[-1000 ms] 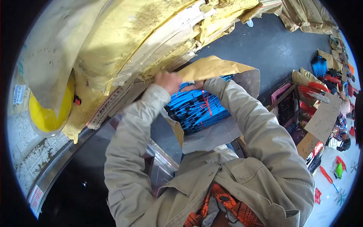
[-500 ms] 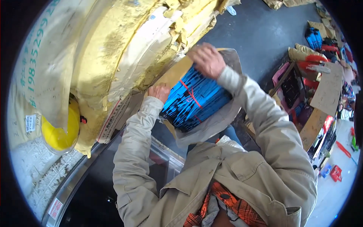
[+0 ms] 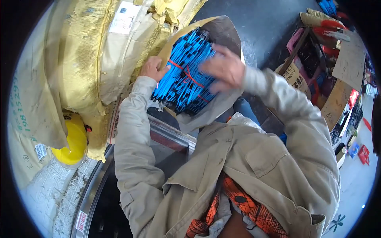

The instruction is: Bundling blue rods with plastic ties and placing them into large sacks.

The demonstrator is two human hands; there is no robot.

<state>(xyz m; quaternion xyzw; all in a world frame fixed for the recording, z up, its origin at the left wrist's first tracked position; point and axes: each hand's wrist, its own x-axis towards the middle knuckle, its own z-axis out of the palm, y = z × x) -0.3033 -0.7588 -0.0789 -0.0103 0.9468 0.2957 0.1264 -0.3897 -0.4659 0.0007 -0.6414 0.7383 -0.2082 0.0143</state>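
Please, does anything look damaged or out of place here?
Yes. The yellow stack beside the open sack looks damaged: its far end is ragged, with torn, loose flaps. The white wall at lower left also looks worn, its surface flaking in patches.

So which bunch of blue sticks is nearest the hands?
The red-tied bunch in the open paper bag, beneath the right hand; the other blue bunch lies farther off, at the picture's upper right.
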